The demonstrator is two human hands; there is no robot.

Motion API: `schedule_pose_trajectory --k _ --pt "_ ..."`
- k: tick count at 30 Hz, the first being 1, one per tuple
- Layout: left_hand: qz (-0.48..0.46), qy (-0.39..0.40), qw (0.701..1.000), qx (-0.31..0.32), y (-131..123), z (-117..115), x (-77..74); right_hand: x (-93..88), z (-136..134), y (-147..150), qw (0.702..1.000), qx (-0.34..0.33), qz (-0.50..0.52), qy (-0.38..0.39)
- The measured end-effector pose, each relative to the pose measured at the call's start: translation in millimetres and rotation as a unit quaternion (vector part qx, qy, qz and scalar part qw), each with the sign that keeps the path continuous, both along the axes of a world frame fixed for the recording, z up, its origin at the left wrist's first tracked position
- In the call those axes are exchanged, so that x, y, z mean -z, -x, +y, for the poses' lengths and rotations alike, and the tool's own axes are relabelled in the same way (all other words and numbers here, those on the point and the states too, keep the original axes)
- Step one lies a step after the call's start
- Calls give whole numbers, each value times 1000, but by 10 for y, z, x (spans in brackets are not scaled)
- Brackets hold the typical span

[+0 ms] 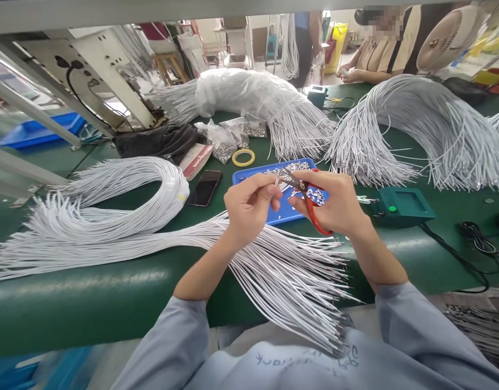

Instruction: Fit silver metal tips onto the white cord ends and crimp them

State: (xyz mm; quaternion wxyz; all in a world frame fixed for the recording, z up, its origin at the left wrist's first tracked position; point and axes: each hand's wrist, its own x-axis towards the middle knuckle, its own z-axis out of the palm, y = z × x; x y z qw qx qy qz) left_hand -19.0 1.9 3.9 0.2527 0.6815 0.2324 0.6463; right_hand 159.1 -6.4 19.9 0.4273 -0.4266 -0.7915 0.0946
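In the head view, my left hand (249, 208) is closed in a pinch on a small whitish piece (277, 180), too small to name. My right hand (336, 200) grips scissors (314, 216) with red handles, fingers in the loops. Their blades point left, close to the left fingertips, and look slightly apart. Both hands are over a blue tray (282, 218) with small metal and white parts in it. Below the hands, a fanned bundle of white wires (290, 271) lies across the green table (123, 303) and reaches its front edge.
Coiled white wires (168, 189) and a phone (205, 188) lie left. Behind are yellow tape (243, 157), bags of small parts (223, 143) and large wire bundles (298, 119). A green device (404, 206) with cables stands right. Another person (379, 54) sits across the table.
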Motion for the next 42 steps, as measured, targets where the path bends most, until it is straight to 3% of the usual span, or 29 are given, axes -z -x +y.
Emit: schedule_pose_trajectory --k 7,16,25,30,38,42 --pt "64 -67 995 -32 -13 30 1 19 -34 17 1000 10 -13 -19" --pt "92 -76 992 -47 -26 46 36 -10 -46 -1 998 38 -48 -22" --pt "145 -145 975 -86 -14 74 -14 -18 -47 8 997 49 -57 -19" --pt "136 -118 981 -70 -3 65 -6 -24 -46 0 997 41 -60 -12" --pt "128 -37 991 30 27 43 -45 -12 -49 32 999 -5 -29 19" --pt "79 -10 997 25 133 110 -56 -40 40 -85 995 8 -29 92"
